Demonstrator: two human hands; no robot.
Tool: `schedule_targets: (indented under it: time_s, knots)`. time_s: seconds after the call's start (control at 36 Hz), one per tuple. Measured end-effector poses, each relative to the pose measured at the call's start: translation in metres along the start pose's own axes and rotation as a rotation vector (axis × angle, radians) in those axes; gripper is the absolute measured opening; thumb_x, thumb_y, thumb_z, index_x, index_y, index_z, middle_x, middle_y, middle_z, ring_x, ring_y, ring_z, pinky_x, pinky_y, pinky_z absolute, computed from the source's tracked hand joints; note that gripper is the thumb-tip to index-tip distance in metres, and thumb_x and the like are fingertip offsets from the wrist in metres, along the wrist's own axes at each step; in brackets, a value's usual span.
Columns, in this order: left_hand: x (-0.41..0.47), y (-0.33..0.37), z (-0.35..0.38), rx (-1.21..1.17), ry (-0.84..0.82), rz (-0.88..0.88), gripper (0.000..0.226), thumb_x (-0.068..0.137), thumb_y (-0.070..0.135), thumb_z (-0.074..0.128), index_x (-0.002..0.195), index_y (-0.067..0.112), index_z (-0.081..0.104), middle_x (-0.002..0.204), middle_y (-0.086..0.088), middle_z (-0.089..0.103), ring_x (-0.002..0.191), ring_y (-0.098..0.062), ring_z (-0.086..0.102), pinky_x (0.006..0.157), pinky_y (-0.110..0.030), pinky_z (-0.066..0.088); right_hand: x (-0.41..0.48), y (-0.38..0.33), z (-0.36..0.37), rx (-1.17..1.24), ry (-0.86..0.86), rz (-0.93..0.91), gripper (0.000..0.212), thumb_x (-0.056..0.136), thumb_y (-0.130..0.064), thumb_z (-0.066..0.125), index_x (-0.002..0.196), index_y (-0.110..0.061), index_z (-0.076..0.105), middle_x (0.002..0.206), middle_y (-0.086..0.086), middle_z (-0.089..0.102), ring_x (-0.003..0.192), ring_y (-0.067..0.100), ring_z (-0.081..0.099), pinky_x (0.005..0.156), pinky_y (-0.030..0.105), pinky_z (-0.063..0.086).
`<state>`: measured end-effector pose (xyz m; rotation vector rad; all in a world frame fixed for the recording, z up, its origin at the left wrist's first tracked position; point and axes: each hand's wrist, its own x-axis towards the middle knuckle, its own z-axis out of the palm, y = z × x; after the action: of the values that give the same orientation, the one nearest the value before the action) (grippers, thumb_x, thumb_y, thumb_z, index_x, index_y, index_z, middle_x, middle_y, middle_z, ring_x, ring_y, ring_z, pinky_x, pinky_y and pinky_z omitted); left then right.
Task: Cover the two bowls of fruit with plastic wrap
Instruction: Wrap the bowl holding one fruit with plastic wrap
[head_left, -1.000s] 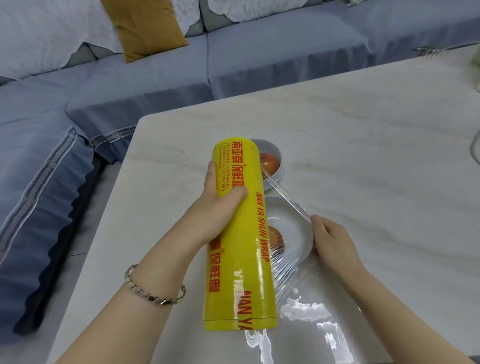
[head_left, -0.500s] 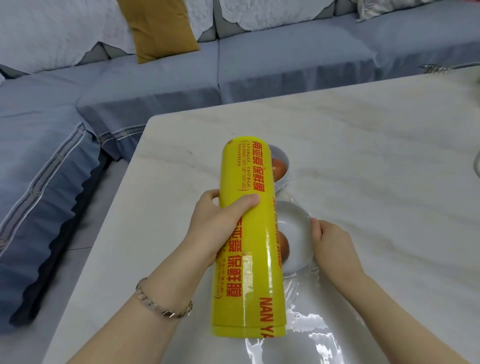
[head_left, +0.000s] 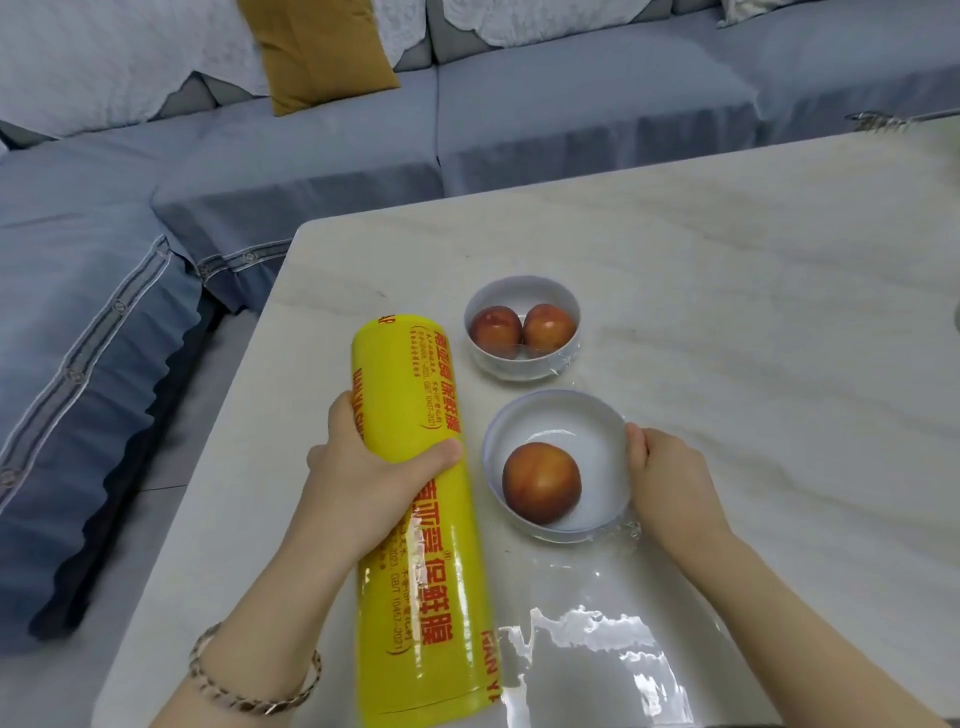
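Note:
Two white bowls stand on the pale table. The far bowl (head_left: 521, 358) holds two red-orange fruits (head_left: 522, 327), with wrinkled film at its right side. The near bowl (head_left: 582, 421) holds one fruit (head_left: 541, 483). My left hand (head_left: 363, 483) grips a long yellow plastic wrap roll (head_left: 415, 519), which lies lengthwise just left of the bowls. My right hand (head_left: 670, 483) presses the near bowl's right rim, pinching the clear plastic film (head_left: 597, 649) there. The film spreads glossy over the table in front of the near bowl.
The marble-look table (head_left: 753, 312) has its left edge close to the roll. A blue-grey sofa (head_left: 311, 156) with a mustard cushion (head_left: 322, 52) wraps around the far and left sides. A small metal object (head_left: 878, 122) lies at the table's far right corner.
The roll has moved left and down, off the bowls, so both bowls and their fruit are now in full sight. My right hand stays at the near bowl's right rim.

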<state>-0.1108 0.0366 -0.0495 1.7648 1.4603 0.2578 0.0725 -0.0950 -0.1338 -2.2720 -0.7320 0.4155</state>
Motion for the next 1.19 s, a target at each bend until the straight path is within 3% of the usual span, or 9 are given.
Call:
schedule_targets:
  time_s: [0.47,0.58,0.64,0.67,0.72,0.81,0.97,1.08,1.19]
  knots:
    - [0.019,-0.024,0.027,0.344,-0.034,-0.065,0.119,0.061,0.072,0.066,0.139,0.049,-0.020,0.131,-0.018,0.039,0.118,-0.040,0.044,0.095,-0.043,0.040,-0.016,0.007,-0.014,-0.010,-0.003,0.049,0.045,0.097,-0.018,0.032,0.052,-0.017,0.033,0.051,0.000,0.039,0.052,0.015,0.035,0.055,0.036,0.028]
    - [0.020,-0.025,0.029,0.351,-0.013,-0.066,0.106,0.067,0.078,0.052,0.140,0.049,-0.019,0.131,-0.019,0.037,0.118,-0.041,0.043,0.095,-0.044,0.039,-0.013,0.007,-0.018,-0.025,-0.046,0.047,0.042,0.097,-0.016,0.032,0.055,-0.015,0.036,0.055,0.004,0.043,0.062,0.029,0.038,0.053,0.024,0.031]
    - [0.022,-0.027,0.030,0.330,-0.015,-0.057,0.097,0.073,0.075,0.048,0.140,0.049,-0.017,0.131,-0.019,0.037,0.115,-0.041,0.046,0.095,-0.044,0.040,-0.010,0.001,-0.020,-0.064,-0.082,0.055,0.031,0.096,-0.014,0.034,0.074,-0.014,0.056,0.072,0.010,0.056,0.078,0.035,0.048,0.061,0.032,0.037]
    - [0.022,-0.028,0.029,0.308,-0.026,-0.050,0.095,0.075,0.073,0.049,0.141,0.049,-0.016,0.130,-0.019,0.037,0.113,-0.040,0.048,0.093,-0.042,0.041,-0.008,-0.004,-0.021,-0.119,-0.081,0.073,0.025,0.095,-0.011,0.036,0.103,-0.010,0.059,0.094,0.017,0.061,0.095,0.039,0.052,0.074,0.037,0.041]
    - [0.024,-0.027,0.027,0.245,-0.045,-0.032,0.094,0.076,0.067,0.055,0.142,0.047,-0.008,0.129,-0.017,0.036,0.104,-0.035,0.052,0.084,-0.035,0.041,-0.005,-0.014,-0.019,-0.242,-0.036,0.031,0.048,0.090,-0.001,0.040,0.137,-0.006,0.037,0.129,0.024,0.048,0.121,0.041,0.041,0.098,0.041,0.033]
    - [0.028,-0.022,0.025,0.197,-0.049,0.004,0.092,0.075,0.056,0.065,0.142,0.040,0.004,0.128,-0.016,0.038,0.090,-0.029,0.048,0.078,-0.031,0.038,0.000,-0.038,-0.010,-0.203,0.033,-0.230,0.055,0.080,0.011,0.042,0.133,-0.001,0.043,0.136,0.022,0.043,0.130,0.035,0.032,0.108,0.031,0.022]
    - [0.034,-0.021,0.031,0.212,-0.037,0.055,0.089,0.075,0.046,0.067,0.139,0.026,0.010,0.128,-0.016,0.039,0.108,-0.037,0.052,0.085,-0.038,0.042,0.029,-0.102,0.026,-0.166,-0.341,-0.528,0.050,0.091,-0.015,0.049,0.138,-0.005,0.036,0.143,0.013,0.042,0.133,0.025,0.036,0.105,0.023,0.020]
    - [0.035,-0.024,0.031,0.199,-0.022,0.074,0.085,0.075,0.045,0.065,0.138,0.026,0.011,0.124,-0.014,0.040,0.104,-0.035,0.053,0.078,-0.036,0.042,0.047,-0.120,0.045,-0.352,-0.577,-0.451,0.060,0.089,-0.029,0.052,0.139,-0.003,0.030,0.139,0.017,0.045,0.126,0.032,0.044,0.103,0.038,0.035]
    - [0.035,-0.028,0.029,0.214,0.004,0.113,0.084,0.076,0.049,0.064,0.138,0.025,0.013,0.125,-0.013,0.041,0.104,-0.033,0.054,0.075,-0.034,0.040,0.055,-0.118,0.051,-0.401,-0.635,-0.387,0.064,0.086,-0.035,0.057,0.136,-0.003,0.035,0.132,0.015,0.051,0.118,0.028,0.050,0.093,0.032,0.039]
